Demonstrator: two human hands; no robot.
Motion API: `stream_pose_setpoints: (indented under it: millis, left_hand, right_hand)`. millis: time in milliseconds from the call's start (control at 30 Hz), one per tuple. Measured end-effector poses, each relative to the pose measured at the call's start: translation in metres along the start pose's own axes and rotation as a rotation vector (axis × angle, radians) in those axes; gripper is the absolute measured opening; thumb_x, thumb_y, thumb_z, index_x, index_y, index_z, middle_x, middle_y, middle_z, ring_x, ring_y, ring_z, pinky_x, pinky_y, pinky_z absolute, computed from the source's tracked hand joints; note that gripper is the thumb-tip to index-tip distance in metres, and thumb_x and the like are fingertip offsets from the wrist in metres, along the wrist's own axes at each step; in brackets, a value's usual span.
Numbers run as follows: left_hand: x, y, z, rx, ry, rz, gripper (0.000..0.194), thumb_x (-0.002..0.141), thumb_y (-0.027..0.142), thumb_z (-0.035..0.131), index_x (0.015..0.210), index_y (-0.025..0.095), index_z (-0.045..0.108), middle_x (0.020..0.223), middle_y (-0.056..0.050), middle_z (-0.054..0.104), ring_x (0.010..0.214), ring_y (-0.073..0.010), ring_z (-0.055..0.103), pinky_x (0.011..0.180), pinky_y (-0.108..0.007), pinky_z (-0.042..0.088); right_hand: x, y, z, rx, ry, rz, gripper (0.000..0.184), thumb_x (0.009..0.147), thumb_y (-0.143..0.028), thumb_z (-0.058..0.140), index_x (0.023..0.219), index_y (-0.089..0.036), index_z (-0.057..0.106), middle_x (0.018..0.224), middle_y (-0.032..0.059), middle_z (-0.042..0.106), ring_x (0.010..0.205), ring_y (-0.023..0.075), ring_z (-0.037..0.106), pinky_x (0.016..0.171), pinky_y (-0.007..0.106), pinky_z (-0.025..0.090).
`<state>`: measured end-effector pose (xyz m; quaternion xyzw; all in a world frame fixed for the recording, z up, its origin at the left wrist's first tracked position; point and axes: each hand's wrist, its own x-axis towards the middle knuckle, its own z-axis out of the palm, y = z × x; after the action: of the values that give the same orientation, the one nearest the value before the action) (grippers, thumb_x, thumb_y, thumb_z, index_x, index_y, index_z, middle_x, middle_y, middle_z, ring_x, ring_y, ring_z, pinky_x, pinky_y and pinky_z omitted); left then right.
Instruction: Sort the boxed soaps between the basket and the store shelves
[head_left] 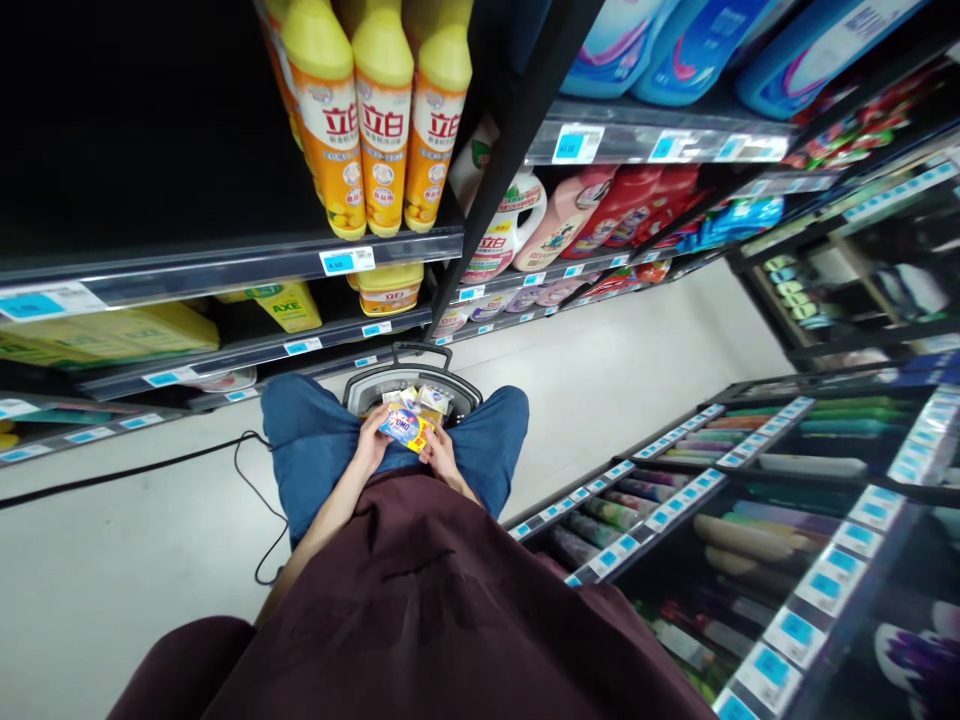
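In the head view, I have a blue-and-yellow rectangular packet (406, 427) between both hands, at eight o'clock from centre. The left hand (371, 438) has partly curled fingers gripping its nine-o'clock end; the right hand (441, 452) pinches its four-o'clock corner. At twelve o'clock from it sits a grey plastic basket (362, 381) containing small white packs (435, 399). I judge this a two-handed handling step; moving it calls for steady fingers and clearance from the rim.
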<state>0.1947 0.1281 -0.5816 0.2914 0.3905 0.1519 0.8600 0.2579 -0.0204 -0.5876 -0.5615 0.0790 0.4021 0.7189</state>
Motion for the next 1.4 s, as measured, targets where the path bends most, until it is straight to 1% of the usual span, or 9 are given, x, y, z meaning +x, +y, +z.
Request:
stream_pose_setpoints:
  millis: [167, 300, 467, 567, 700, 900, 1100, 1300, 1400]
  left_hand:
    - [0.001, 0.001, -0.001, -0.089, 0.021, -0.046, 0.040, 0.064, 0.043, 0.083, 0.094, 0.018, 0.072, 0.089, -0.003, 0.073, 0.077, -0.0182, 0.065, 0.069, -0.029, 0.051]
    - [0.002, 0.001, -0.002, -0.125, 0.042, -0.061, 0.039, 0.064, 0.043, 0.083, 0.092, 0.019, 0.072, 0.086, -0.002, 0.074, 0.077, -0.0187, 0.066, 0.070, -0.030, 0.052]
    - [0.004, -0.004, -0.004, -0.115, 0.052, -0.064, 0.039, 0.062, 0.041, 0.084, 0.090, 0.018, 0.071, 0.081, 0.000, 0.073, 0.070, -0.0163, 0.064, 0.066, -0.027, 0.050]
    - [0.004, -0.006, -0.005, -0.093, 0.040, -0.067, 0.039, 0.062, 0.041, 0.084, 0.091, 0.018, 0.070, 0.080, 0.000, 0.072, 0.068, -0.0160, 0.064, 0.063, -0.027, 0.050]
    - [0.003, -0.005, -0.004, -0.059, 0.009, -0.088, 0.039, 0.065, 0.041, 0.082, 0.093, 0.017, 0.069, 0.080, -0.001, 0.072, 0.070, -0.0176, 0.065, 0.062, -0.028, 0.052]
    - [0.001, -0.004, -0.004, -0.038, -0.042, -0.121, 0.042, 0.070, 0.042, 0.079, 0.102, 0.016, 0.071, 0.088, -0.005, 0.075, 0.077, -0.0209, 0.068, 0.064, -0.031, 0.056]
    - [0.003, -0.008, -0.005, -0.034, -0.063, -0.115, 0.045, 0.069, 0.041, 0.082, 0.106, 0.018, 0.071, 0.091, -0.003, 0.075, 0.080, -0.0197, 0.068, 0.066, -0.029, 0.056]
    - [0.001, -0.010, -0.003, 0.030, -0.113, -0.058, 0.052, 0.060, 0.042, 0.090, 0.103, 0.019, 0.072, 0.095, -0.003, 0.076, 0.086, -0.0203, 0.069, 0.075, -0.028, 0.053]
    - [-0.003, -0.011, -0.001, 0.072, -0.138, -0.052, 0.058, 0.056, 0.037, 0.094, 0.106, 0.019, 0.073, 0.098, -0.004, 0.076, 0.092, -0.0233, 0.070, 0.081, -0.030, 0.052]
  right_hand:
    - [-0.003, 0.002, 0.001, -0.142, -0.084, -0.079, 0.076, 0.069, -0.047, 0.080, 0.135, -0.021, 0.051, 0.054, -0.0158, 0.039, 0.041, 0.0053, 0.026, 0.042, 0.020, 0.024]
    - [-0.009, -0.006, 0.000, -0.331, -0.062, -0.184, 0.077, 0.070, -0.043, 0.081, 0.137, -0.019, 0.052, 0.057, -0.0131, 0.041, 0.049, 0.0085, 0.035, 0.049, 0.021, 0.033]
    - [-0.018, -0.021, -0.011, -0.802, -0.043, -0.428, 0.082, 0.062, -0.044, 0.090, 0.135, -0.024, 0.059, 0.092, -0.0006, 0.056, 0.068, 0.0125, 0.047, 0.067, 0.027, 0.047]
    - [-0.020, -0.020, -0.014, -1.019, 0.019, -0.499, 0.089, 0.060, -0.053, 0.090, 0.137, -0.023, 0.057, 0.114, 0.0073, 0.053, 0.078, 0.0167, 0.056, 0.076, 0.033, 0.053]
    - [-0.021, -0.014, -0.010, -1.151, 0.174, -0.608, 0.077, 0.063, -0.055, 0.086, 0.127, -0.020, 0.063, 0.116, 0.0112, 0.053, 0.100, 0.0274, 0.063, 0.087, 0.041, 0.057]
    - [-0.017, -0.016, -0.009, -0.957, 0.103, -0.778, 0.068, 0.067, -0.048, 0.085, 0.125, -0.020, 0.060, 0.129, 0.0149, 0.058, 0.123, 0.0310, 0.059, 0.107, 0.046, 0.050]
    - [-0.010, -0.013, -0.014, -0.725, 0.064, -0.542, 0.074, 0.066, -0.047, 0.087, 0.128, -0.018, 0.059, 0.111, 0.0098, 0.073, 0.093, 0.0261, 0.070, 0.088, 0.042, 0.058]
    - [-0.007, -0.017, -0.015, -0.473, -0.049, -0.341, 0.056, 0.081, -0.053, 0.075, 0.125, -0.020, 0.063, 0.115, 0.0095, 0.075, 0.101, 0.0271, 0.072, 0.090, 0.040, 0.058]
    - [-0.005, -0.021, -0.016, -0.412, -0.004, -0.302, 0.050, 0.089, -0.060, 0.063, 0.119, -0.020, 0.067, 0.116, 0.0099, 0.076, 0.103, 0.0265, 0.072, 0.092, 0.038, 0.058]
